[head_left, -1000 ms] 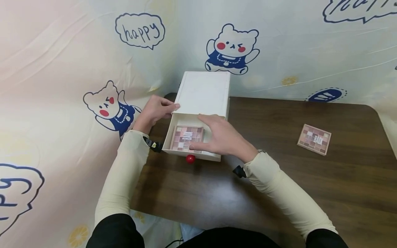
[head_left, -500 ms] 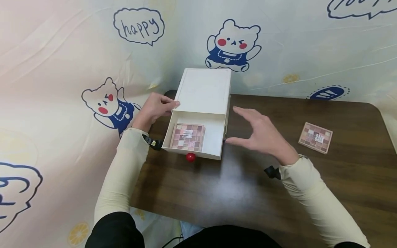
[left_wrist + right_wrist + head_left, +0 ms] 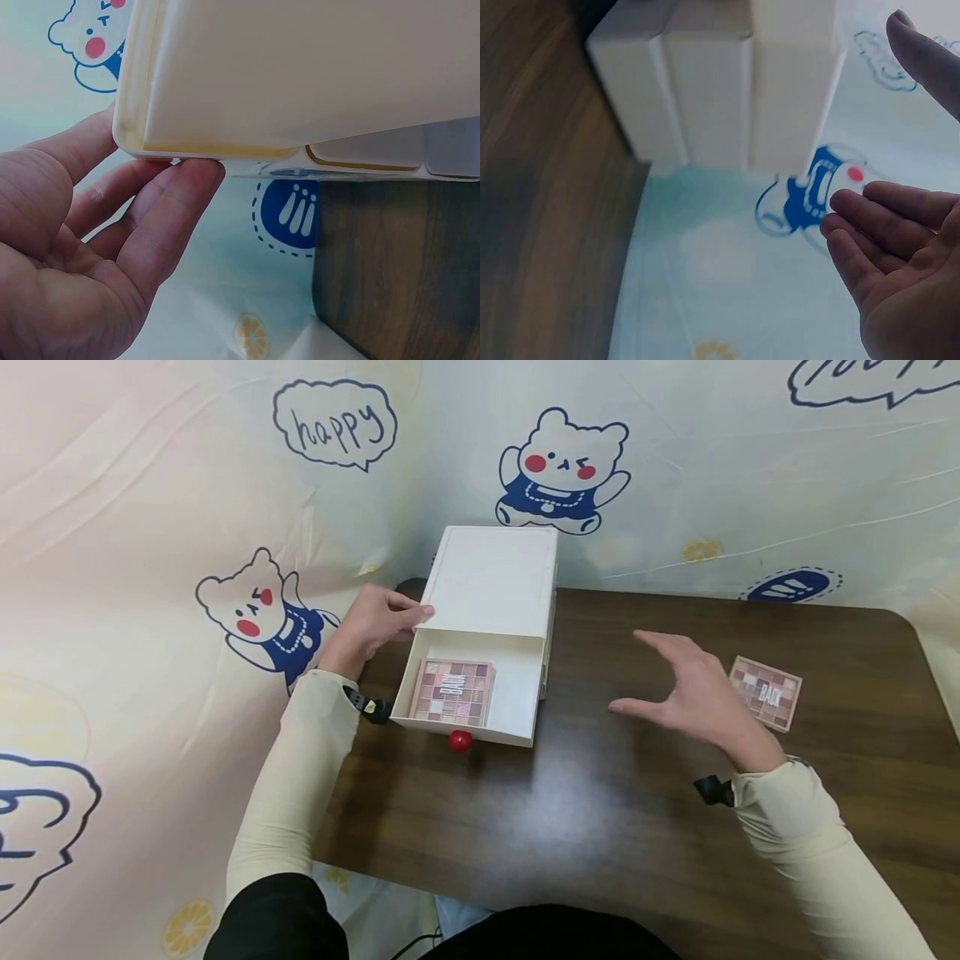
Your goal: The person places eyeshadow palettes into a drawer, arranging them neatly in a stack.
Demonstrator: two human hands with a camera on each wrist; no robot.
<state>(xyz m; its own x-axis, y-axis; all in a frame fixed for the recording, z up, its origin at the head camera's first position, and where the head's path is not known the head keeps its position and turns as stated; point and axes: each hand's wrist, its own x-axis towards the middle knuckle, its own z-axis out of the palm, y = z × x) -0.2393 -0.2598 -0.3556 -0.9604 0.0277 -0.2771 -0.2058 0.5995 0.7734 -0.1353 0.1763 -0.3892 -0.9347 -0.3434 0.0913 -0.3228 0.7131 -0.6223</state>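
A white drawer cabinet (image 3: 491, 578) stands at the back of the table. Its top drawer (image 3: 514, 708), with a red round knob (image 3: 461, 741), is pulled out toward me. Inside it, on the left side, lies a pink checked eyeshadow palette (image 3: 452, 692). My left hand (image 3: 378, 622) holds the cabinet's front left edge, thumb on the top and fingers along the side. In the left wrist view its fingertips (image 3: 201, 171) touch the edge. To the right, my right hand (image 3: 693, 693) hovers over the table, thumb and fingers spread and holding nothing. It overlaps the corner of a second eyeshadow palette (image 3: 767, 692).
Everything stands on a dark brown wooden table (image 3: 600, 827). A pale curtain (image 3: 690, 477) printed with bears hangs behind it and on the left. In the right wrist view, the cabinet side (image 3: 705, 105) shows stacked tiers.
My right hand has drawn back out of the drawer and moved right, toward the second palette, fingers spread. The palette in the drawer is now uncovered. The left hand has kept its hold.
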